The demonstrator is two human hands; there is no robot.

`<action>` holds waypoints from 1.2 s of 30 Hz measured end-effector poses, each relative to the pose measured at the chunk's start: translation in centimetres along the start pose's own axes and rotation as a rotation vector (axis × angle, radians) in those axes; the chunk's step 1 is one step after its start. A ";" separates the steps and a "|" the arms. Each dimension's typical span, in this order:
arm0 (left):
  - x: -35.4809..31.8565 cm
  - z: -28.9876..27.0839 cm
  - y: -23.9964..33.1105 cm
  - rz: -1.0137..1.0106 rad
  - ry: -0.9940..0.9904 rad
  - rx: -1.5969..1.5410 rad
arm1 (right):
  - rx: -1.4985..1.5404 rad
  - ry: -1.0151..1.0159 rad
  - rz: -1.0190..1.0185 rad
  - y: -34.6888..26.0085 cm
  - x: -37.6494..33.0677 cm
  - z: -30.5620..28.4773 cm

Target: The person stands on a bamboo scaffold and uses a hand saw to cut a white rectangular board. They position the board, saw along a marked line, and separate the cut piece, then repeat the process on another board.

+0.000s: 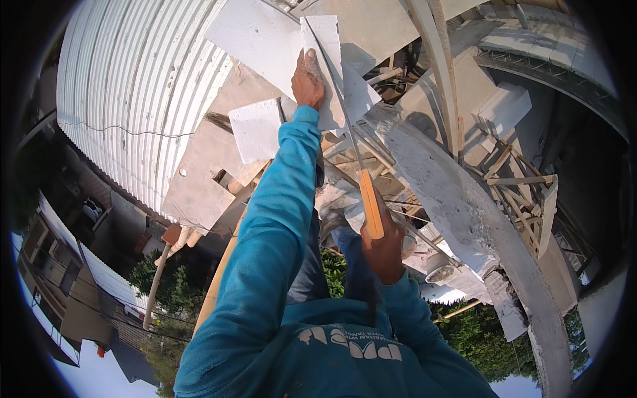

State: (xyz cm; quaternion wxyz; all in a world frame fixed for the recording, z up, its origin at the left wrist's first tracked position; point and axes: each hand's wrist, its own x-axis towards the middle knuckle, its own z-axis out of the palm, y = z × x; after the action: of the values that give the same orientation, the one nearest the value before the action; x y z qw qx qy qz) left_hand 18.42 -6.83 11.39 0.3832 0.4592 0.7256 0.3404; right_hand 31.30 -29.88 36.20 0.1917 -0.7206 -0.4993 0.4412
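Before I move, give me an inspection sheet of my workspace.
Surface: broad, flat white slab, apparently beneath the block.
Items in hand: rectangular, chalky-white block; long, thin metal saw with a straight orange handle, its blade crossing over the block in view; contact unclear.
Clutter: squarish, smooth white piece left of the teal left sleeve; loose wooden sticks at right.
Hands: left hand on the block; right hand gripping the saw's handle.
Cables: thin dark line, possibly wire, across the white corrugated roofing.
Surroundings: roofing at upper left; leafy green foliage at lower right.
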 end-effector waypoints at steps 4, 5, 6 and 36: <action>0.4 -0.1 0.0 0.020 -0.028 0.021 | 0.088 0.051 0.004 2.9 0.0 1.4; 0.3 -0.4 -0.6 0.041 -0.036 -0.038 | 0.101 0.057 -0.003 3.1 -0.1 1.5; 0.2 -0.9 -1.3 0.065 -0.042 -0.101 | 0.110 0.065 -0.013 3.2 0.0 1.5; -11.3 -4.3 1.0 0.122 0.047 0.167 | 0.325 0.122 -0.055 -7.2 3.5 -2.9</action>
State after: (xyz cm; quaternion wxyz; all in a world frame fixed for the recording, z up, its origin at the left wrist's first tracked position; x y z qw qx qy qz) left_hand 18.37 -17.58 17.06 0.3052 0.5247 0.7309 0.3120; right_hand 30.10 -23.21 41.35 0.3476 -0.6915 -0.4283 0.4664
